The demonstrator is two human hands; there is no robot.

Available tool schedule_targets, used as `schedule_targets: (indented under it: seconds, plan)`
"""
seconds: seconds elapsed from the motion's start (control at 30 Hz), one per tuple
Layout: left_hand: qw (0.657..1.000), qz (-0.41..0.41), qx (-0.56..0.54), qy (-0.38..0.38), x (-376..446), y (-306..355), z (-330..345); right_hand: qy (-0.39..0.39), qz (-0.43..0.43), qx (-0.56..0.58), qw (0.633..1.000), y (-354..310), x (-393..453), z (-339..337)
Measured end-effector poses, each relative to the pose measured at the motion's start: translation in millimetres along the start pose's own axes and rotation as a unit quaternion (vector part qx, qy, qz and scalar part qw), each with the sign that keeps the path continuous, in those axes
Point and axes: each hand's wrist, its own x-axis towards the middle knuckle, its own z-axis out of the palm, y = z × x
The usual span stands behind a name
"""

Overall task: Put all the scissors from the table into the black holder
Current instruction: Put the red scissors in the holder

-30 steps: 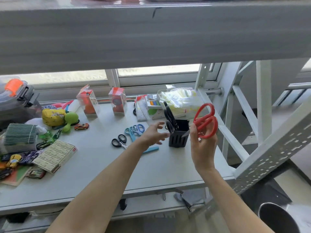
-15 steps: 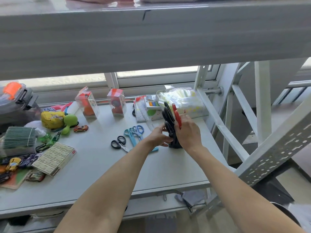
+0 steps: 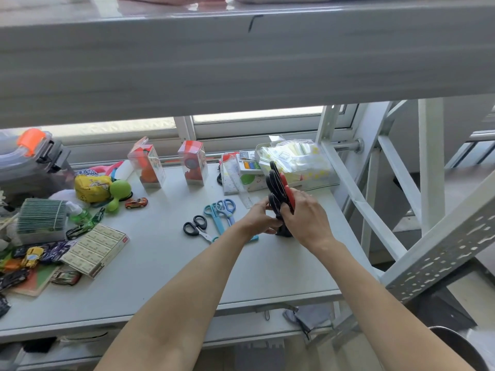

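The black holder (image 3: 283,232) stands on the grey table (image 3: 160,277), mostly hidden between my hands. Black-handled scissors (image 3: 273,180) stick up out of it. My right hand (image 3: 308,218) grips the red-handled scissors (image 3: 289,195), which stand in the holder with their handles up. My left hand (image 3: 259,218) is wrapped around the holder's left side. To the left, small black-handled scissors (image 3: 195,227), light blue scissors (image 3: 213,216) and darker blue scissors (image 3: 227,208) lie flat on the table.
Toy cars (image 3: 136,202), a yellow pouch (image 3: 91,187), a green toy (image 3: 119,192), flat boxes (image 3: 93,249) and a storage case (image 3: 29,167) crowd the table's left. Two clear toy boxes (image 3: 192,167) and a plastic bag (image 3: 294,159) stand at the back. A shelf beam (image 3: 241,57) hangs overhead; a white frame (image 3: 388,183) rises on the right.
My right hand brought the red scissors from the air at the right down into the holder. My left hand closed on the holder's side.
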Motion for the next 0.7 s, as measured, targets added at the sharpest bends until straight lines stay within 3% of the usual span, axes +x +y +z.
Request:
schedule_targets:
  seconds: [0.2,0.33,0.47,0.7]
  plan:
    - [1.000,-0.006,-0.009,0.019,-7.5,-8.2,-15.9,0.041,-0.016,0.108,0.993,4.1,-13.3,-6.5]
    - [0.989,0.013,0.017,0.147,-21.4,-21.9,-49.3,0.113,0.004,0.184,0.976,7.2,-25.4,-8.0]
    - [0.948,-0.023,0.046,0.313,-33.6,-43.2,-91.4,0.145,0.035,0.193,0.970,11.9,-30.2,-1.6]
    - [0.910,-0.109,0.158,0.367,-47.3,-77.2,-137.7,0.297,-0.005,0.156,0.942,-1.5,-44.9,-0.9]
